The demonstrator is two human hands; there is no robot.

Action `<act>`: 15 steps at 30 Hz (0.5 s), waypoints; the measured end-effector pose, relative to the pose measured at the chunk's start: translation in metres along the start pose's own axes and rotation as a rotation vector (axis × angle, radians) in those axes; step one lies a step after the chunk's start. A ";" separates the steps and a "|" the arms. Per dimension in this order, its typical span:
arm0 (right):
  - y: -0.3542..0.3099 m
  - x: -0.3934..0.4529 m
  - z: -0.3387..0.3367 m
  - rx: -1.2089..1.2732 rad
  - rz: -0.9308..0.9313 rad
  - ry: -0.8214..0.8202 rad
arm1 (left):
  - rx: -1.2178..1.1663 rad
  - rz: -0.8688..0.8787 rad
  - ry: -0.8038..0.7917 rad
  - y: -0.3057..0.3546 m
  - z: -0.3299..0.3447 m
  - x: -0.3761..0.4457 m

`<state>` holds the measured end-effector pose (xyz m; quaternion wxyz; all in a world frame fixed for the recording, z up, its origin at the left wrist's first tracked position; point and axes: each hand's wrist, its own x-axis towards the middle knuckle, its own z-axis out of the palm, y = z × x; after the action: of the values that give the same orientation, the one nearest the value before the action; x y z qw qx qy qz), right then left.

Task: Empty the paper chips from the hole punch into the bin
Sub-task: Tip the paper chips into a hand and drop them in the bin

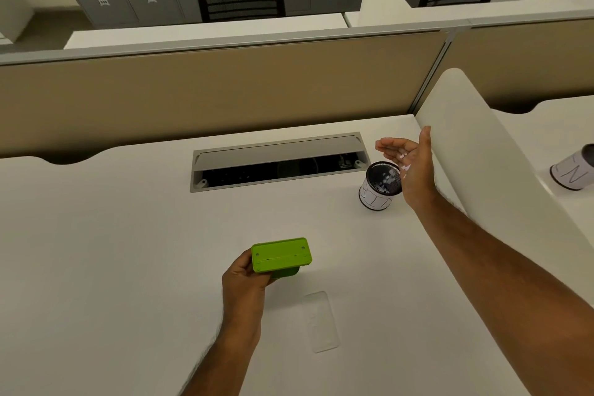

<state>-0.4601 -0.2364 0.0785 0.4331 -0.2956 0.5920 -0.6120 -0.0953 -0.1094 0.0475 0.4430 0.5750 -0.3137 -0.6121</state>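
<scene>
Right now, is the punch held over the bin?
No, the left hand holds the punch over the desk, well apart from the bin by the right hand.

On the desk (pixel 128 235), the bin (pixel 381 187) stands just right of the cable tray (pixel 276 161), with paper chips (pixel 387 178) inside it. The right hand (pixel 409 164) is tilted over the bin's right rim. The left hand (pixel 247 280) holds the hole punch (pixel 281 256) nearer the viewer and left of the bin, above a clear cover (pixel 321 321) lying on the desk.
</scene>
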 end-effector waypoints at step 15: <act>-0.005 -0.008 0.002 -0.094 0.055 -0.197 | -0.008 0.011 -0.009 0.002 0.000 -0.005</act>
<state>-0.4559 -0.2301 0.0844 0.4914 -0.3579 0.5825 -0.5396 -0.0948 -0.1058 0.0507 0.4472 0.5686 -0.3163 -0.6138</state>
